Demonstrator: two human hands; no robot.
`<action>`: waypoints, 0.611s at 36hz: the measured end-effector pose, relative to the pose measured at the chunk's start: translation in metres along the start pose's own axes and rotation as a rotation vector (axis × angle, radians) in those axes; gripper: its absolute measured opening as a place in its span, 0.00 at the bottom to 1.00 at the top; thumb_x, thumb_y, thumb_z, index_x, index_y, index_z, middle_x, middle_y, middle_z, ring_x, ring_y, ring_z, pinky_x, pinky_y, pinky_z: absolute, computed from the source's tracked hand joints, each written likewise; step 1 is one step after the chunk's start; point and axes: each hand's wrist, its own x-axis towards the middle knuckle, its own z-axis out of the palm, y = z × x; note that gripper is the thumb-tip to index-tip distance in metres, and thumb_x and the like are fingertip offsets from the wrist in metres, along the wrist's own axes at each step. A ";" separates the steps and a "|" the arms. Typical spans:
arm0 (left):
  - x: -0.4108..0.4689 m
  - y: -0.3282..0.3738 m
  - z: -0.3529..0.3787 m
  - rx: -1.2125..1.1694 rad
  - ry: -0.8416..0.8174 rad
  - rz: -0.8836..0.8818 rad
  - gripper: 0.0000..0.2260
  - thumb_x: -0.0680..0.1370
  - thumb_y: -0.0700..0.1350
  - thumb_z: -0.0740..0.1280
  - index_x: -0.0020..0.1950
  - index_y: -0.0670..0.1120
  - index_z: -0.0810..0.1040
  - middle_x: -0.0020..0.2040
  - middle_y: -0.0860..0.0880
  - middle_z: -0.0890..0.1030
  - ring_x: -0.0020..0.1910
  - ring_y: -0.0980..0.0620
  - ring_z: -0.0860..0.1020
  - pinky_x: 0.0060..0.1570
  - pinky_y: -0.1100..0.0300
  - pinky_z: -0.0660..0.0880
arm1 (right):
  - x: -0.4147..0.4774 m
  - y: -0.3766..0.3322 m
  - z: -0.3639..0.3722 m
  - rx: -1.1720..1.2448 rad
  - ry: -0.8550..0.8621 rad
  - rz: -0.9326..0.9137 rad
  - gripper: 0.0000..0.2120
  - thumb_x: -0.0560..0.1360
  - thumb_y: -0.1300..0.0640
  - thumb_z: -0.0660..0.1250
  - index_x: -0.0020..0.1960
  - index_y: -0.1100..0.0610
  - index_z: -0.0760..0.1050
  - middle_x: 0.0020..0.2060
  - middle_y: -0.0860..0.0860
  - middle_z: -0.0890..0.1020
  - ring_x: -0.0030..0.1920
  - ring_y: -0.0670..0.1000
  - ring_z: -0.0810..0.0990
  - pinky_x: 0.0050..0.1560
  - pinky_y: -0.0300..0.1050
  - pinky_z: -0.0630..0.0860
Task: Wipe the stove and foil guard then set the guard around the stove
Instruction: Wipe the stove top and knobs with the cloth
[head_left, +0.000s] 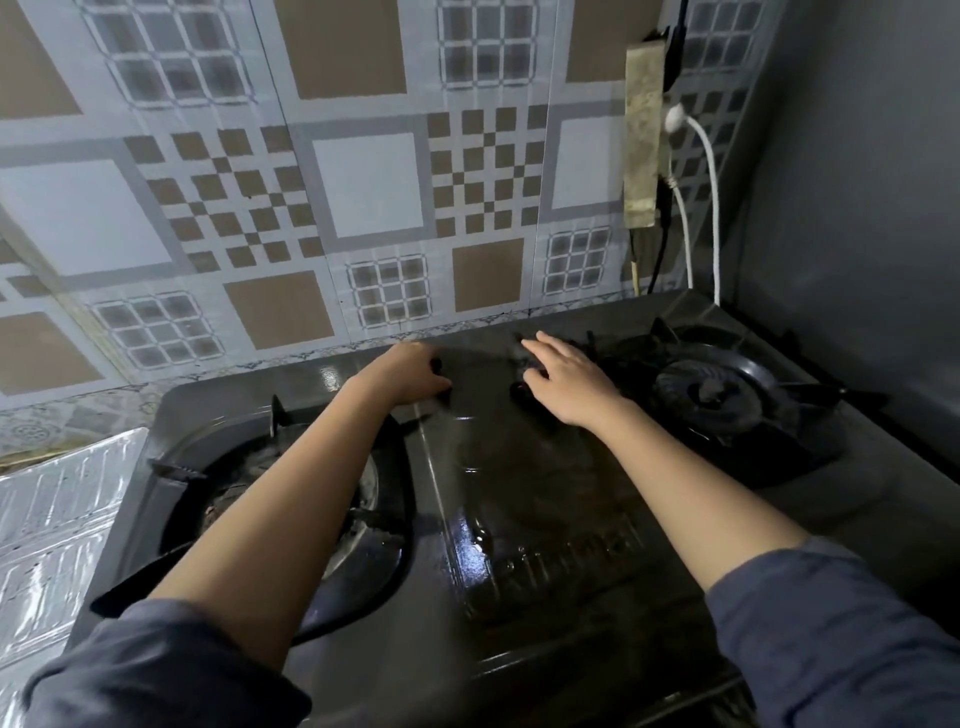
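A wet, glossy black stove (519, 467) fills mid-frame. Its rear edge is touched by the curled left hand (410, 376) and the splayed right hand (569, 384); a grip cannot be told. Crinkled foil (57, 519) is seen lower left.

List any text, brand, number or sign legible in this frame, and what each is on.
No text can be read for certain.
Stove: raised brand lettering on the middle panel near the front, too glossy and blurred to read.
Foil guard: embossed pattern only, no words.
Wall tiles: geometric pattern, no text.
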 end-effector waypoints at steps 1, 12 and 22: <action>-0.001 0.004 0.001 -0.007 -0.004 0.004 0.17 0.77 0.48 0.65 0.62 0.40 0.74 0.60 0.41 0.77 0.58 0.43 0.75 0.55 0.53 0.71 | -0.001 -0.001 0.000 0.000 0.000 0.006 0.24 0.80 0.46 0.49 0.75 0.47 0.53 0.76 0.45 0.52 0.76 0.51 0.51 0.73 0.52 0.53; -0.031 0.016 0.017 0.041 0.012 0.069 0.17 0.77 0.49 0.62 0.61 0.40 0.75 0.61 0.41 0.74 0.62 0.43 0.71 0.61 0.53 0.69 | -0.013 0.002 0.004 0.010 -0.001 0.004 0.24 0.80 0.47 0.49 0.76 0.49 0.52 0.77 0.47 0.51 0.76 0.53 0.50 0.75 0.54 0.52; -0.070 0.015 0.026 0.070 0.044 0.123 0.18 0.79 0.49 0.61 0.65 0.41 0.72 0.65 0.43 0.72 0.64 0.44 0.70 0.64 0.53 0.67 | -0.026 0.004 0.012 -0.024 0.050 -0.030 0.24 0.80 0.48 0.49 0.75 0.49 0.54 0.76 0.48 0.53 0.75 0.54 0.52 0.74 0.53 0.53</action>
